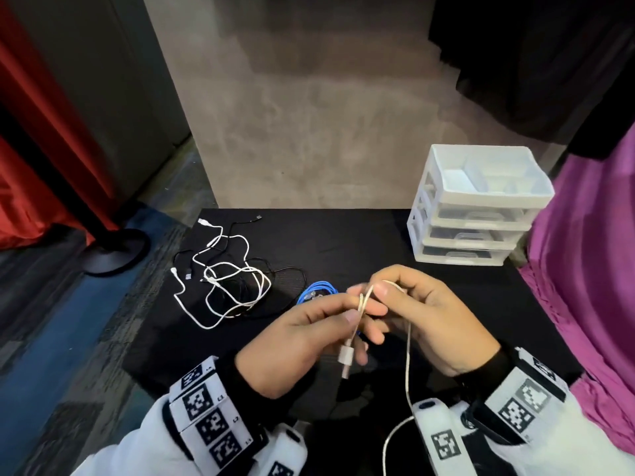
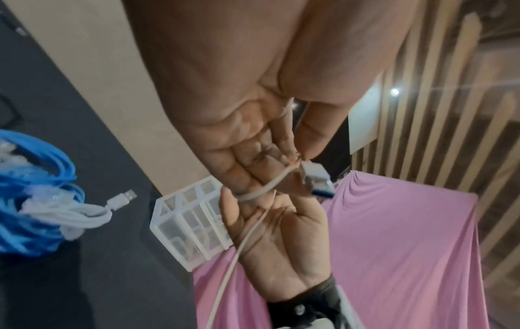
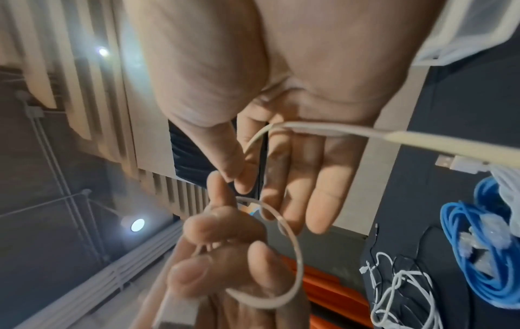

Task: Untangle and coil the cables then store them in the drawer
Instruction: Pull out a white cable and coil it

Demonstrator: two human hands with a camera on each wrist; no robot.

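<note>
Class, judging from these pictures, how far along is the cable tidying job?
Done: the blue cable lies coiled on the table. In hand: left hand and right hand pinch a beige USB cable. Left: the white and black tangle; drawer unit drawers look closed.

Beige cable point(image 1: 363, 305) looped, USB plug hanging below. White and black cables point(image 1: 225, 280) tangled on table; blue cable point(image 1: 318, 292) coiled beside. Drawer unit point(image 1: 477, 207) shut, far right.

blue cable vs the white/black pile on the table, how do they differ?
The blue cable is one colour and gathered into a compact coil; the white and black pile is mixed and sprawls in loose, crossing loops. The blue cable lies beside the hands, the pile farther left. Both rest on the black table, unheld.
</note>
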